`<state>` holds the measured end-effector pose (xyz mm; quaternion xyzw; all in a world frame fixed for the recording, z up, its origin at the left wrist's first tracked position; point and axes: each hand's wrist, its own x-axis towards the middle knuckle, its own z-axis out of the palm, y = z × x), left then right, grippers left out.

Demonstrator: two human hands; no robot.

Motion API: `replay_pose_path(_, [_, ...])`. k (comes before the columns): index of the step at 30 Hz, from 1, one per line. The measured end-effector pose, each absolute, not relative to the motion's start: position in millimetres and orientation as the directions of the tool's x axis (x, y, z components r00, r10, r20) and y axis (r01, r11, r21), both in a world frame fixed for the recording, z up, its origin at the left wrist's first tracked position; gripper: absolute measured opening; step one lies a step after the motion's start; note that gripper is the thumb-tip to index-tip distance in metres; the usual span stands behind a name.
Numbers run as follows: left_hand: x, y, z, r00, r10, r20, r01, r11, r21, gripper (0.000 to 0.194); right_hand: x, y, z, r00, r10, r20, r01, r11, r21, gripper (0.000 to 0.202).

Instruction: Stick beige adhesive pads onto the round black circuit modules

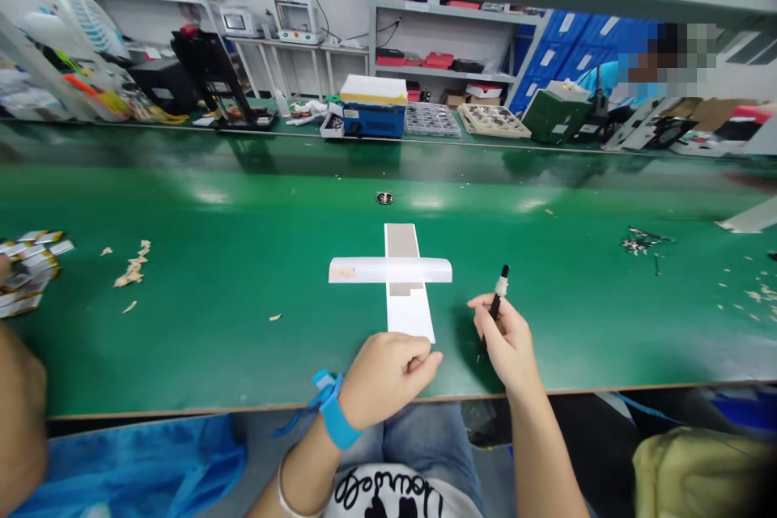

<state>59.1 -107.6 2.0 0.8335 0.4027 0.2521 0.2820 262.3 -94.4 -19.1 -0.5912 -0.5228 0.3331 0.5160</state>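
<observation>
My left hand [392, 376], with a blue strap on its wrist, is curled closed by the lower end of a white sheet strip [409, 316]. Whatever its fingers may hold is hidden. Grey-beige pieces [401, 239] cover the strip's upper part. Across it lies a curved, translucent white strip [364, 269] with a small beige patch near its left end. In my right hand [510, 340], right of the sheets, is a slim black pen-like tool [501, 285] with a white wrapping; its thin lower end points down toward the table.
On the green table [243, 324], a small round metal item [384, 198] lies beyond the strips. Beige scraps [133, 265] and flat silvery pieces [36, 263] lie left, small dark parts [643, 241] right. Another person's arm [18, 413] is at the left edge. A blue box [373, 117] stands at the back.
</observation>
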Motion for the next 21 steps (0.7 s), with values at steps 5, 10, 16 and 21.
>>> replay_pose_path(5, [61.5,-106.3,1.1,0.583,0.796,0.167,0.516,-0.52,0.68,0.039,263.7,-95.8,-21.8,0.226,0.966,0.123,0.288,0.055,-0.956,0.025])
replay_pose_path(10, [61.6,-105.6,0.8,0.557,0.814,0.164,0.533,-0.502,0.681,0.039,264.0,-97.8,-23.8,0.22,0.97,0.104,0.287,0.038,-0.957,0.026])
replay_pose_path(16, [60.5,-107.5,1.1,0.564,0.809,0.165,0.529,-0.508,0.68,0.039,263.2,-99.3,-22.8,0.209,0.974,0.083,0.289,0.019,-0.957,0.027])
replay_pose_path(21, [61.0,-107.5,1.8,0.563,0.808,0.171,0.527,-0.511,0.679,0.039,263.5,-100.2,-22.8,0.217,0.972,0.089,0.302,0.02,-0.953,0.026])
